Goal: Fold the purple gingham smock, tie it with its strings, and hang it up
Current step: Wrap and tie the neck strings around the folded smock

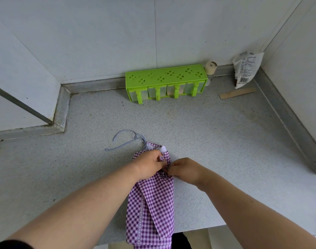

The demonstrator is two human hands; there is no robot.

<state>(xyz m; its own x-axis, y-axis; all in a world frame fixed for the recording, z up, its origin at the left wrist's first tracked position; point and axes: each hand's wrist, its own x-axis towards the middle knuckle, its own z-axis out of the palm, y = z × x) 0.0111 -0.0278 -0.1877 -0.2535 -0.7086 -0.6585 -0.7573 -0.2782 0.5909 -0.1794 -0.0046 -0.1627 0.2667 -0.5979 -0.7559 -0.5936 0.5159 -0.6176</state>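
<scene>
The purple gingham smock (151, 203) is lying folded into a narrow strip on the grey countertop (216, 141), its lower end hanging over the near edge. The left hand (150, 164) and right hand (185, 168) are both pinching the fabric, fingers curled, almost touching. The blue strings (125, 141) are trailing loose just beyond the left hand.

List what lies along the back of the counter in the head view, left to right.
Green spice rack → small jar with a beige lid → flat wooden stick → crumpled printed packet in the corner.
</scene>
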